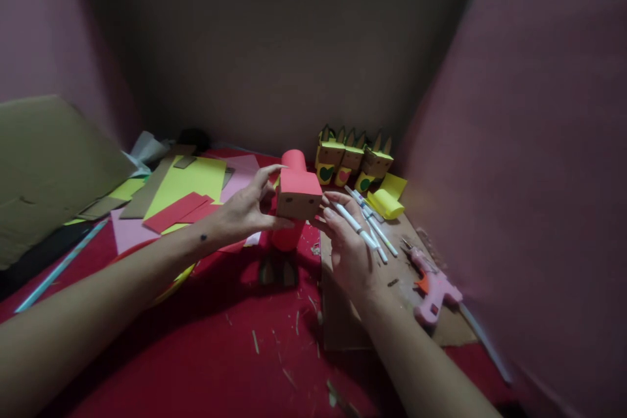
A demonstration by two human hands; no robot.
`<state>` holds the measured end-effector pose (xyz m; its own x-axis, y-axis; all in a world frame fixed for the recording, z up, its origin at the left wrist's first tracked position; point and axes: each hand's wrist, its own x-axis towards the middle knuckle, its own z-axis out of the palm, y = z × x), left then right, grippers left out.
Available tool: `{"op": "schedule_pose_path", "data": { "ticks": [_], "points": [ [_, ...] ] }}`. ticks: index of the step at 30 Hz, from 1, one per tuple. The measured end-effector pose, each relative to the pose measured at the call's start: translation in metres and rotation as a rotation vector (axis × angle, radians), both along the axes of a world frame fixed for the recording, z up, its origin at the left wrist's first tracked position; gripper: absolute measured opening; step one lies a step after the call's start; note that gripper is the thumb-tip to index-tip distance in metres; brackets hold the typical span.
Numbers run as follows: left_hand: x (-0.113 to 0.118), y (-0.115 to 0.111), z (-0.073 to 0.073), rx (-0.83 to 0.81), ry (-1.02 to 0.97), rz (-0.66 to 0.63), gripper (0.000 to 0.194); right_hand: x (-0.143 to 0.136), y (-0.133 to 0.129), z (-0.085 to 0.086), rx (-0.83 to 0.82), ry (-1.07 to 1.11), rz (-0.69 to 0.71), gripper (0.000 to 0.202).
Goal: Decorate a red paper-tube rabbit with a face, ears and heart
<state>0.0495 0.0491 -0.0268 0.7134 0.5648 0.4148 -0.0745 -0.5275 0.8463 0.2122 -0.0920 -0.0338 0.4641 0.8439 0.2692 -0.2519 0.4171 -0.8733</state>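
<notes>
Left hand (247, 212) grips the red-topped box (300, 202) between thumb and fingers, over the red surface (220, 353). Right hand (349, 251) holds a white marker (356, 225), fingertips at the box's right edge. Rightward: pink glue gun (431, 300).

Two green hearts (325, 174) and one pink heart (343, 176) front three small yellow-and-brown figures (378, 161); no lettering, brand or number can be read, white pens (356, 226) included.

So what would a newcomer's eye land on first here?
Probably the red-topped box at centre, gripped by the left hand, with a white pen in the right hand beside it. Then the yellow figures lined up behind, and the pink glue gun on cardboard at right.
</notes>
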Motion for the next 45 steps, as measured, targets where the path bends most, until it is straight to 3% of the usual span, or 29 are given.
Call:
{"op": "schedule_pose_path", "data": {
  "ticks": [6,13,16,18,20,24,29,33,37,45],
  "points": [
    [-0.001,-0.014,0.007,0.066,-0.016,0.053,0.085,0.002,-0.010,0.003,0.121,-0.076,-0.026,0.023],
    [0.000,-0.040,0.019,-0.068,-0.093,0.119,0.079,0.001,-0.014,0.004,0.217,-0.135,-0.063,0.023],
    [0.000,-0.048,0.021,-0.121,-0.099,0.131,0.079,0.002,-0.023,0.008,0.277,-0.274,-0.243,0.016],
    [0.000,-0.051,0.022,-0.157,-0.092,0.138,0.079,0.000,-0.033,0.013,0.312,-0.430,-0.398,0.023],
    [0.000,-0.053,0.023,-0.181,-0.096,0.138,0.079,-0.005,-0.045,0.018,0.409,-0.557,-0.466,0.029],
    [-0.001,-0.058,0.027,-0.236,-0.128,0.110,0.080,-0.018,-0.057,0.021,0.536,-0.755,-0.424,0.038],
    [-0.004,-0.068,0.032,-0.278,-0.127,0.108,0.080,-0.020,-0.055,0.020,0.590,-0.865,-0.346,0.034],
    [-0.004,-0.070,0.032,-0.299,-0.117,0.091,0.079,-0.018,-0.053,0.019,0.537,-0.842,-0.298,0.030],
    [-0.003,-0.070,0.029,-0.298,-0.135,0.083,0.082,-0.021,-0.050,0.013,0.502,-0.743,-0.316,0.031],
    [-0.003,-0.074,0.034,-0.292,-0.142,0.099,0.078,-0.029,-0.048,0.009,0.466,-0.755,-0.345,0.028]
  ]
}}
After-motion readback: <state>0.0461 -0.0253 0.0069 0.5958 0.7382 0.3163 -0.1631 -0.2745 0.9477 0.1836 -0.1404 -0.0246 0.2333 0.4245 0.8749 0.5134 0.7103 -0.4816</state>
